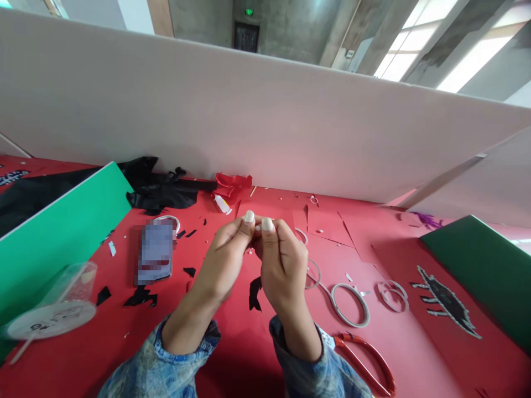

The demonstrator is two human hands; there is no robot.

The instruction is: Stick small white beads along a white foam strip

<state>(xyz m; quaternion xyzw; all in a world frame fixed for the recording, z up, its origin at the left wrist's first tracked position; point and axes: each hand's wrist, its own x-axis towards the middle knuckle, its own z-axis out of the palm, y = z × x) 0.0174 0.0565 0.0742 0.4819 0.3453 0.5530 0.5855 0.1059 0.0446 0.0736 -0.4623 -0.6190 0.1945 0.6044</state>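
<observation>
My left hand [222, 260] and my right hand [282, 265] are raised together above the red table [232, 342], fingertips pinched against each other at the middle of the view. Something very small is held between the fingers; it is hidden by them and I cannot tell what it is. Both sleeves are blue denim. Below the hands lies a black paper scrap [254, 293]. To the right of the right hand are rolls of white tape [350, 304], and red-handled scissors [365, 359] lie by my right forearm.
A clear plastic cup [53, 304] lies tipped at left by a green board [53, 232]. Black fabric [161, 188], red fabric [232, 185] and a small glue bottle [222, 203] sit by the white partition [265, 132]. A black cut-out figure [446, 301] lies at right.
</observation>
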